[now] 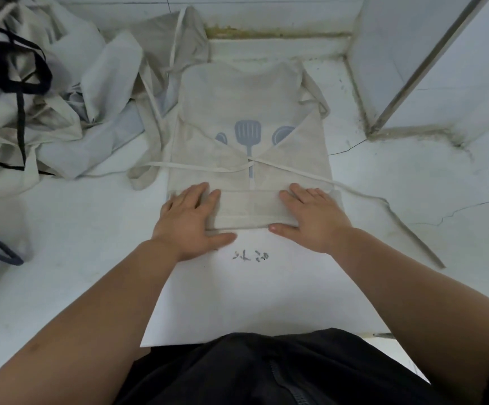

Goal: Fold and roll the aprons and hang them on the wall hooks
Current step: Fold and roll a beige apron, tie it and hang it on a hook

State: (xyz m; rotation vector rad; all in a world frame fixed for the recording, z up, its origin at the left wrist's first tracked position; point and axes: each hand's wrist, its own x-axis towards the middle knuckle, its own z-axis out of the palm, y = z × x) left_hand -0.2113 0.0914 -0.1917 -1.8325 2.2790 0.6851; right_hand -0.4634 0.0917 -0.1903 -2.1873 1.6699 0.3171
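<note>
A beige apron (pixel 246 106) with blue utensil prints lies flat on the white floor, its sides folded inward and its ties crossed over the middle. Its near end is turned over into a flat rolled band (pixel 249 209). My left hand (pixel 190 217) presses on the band's left end, fingers spread, thumb under the near edge. My right hand (pixel 313 214) presses on the right end the same way. One long tie (pixel 383 200) trails off to the right across the floor.
A heap of other aprons (pixel 47 112), some with black straps, lies at the left. A white sheet (pixel 252 287) with grey marks lies under my forearms. A wall base runs at the back and a door frame (pixel 412 68) stands at the right.
</note>
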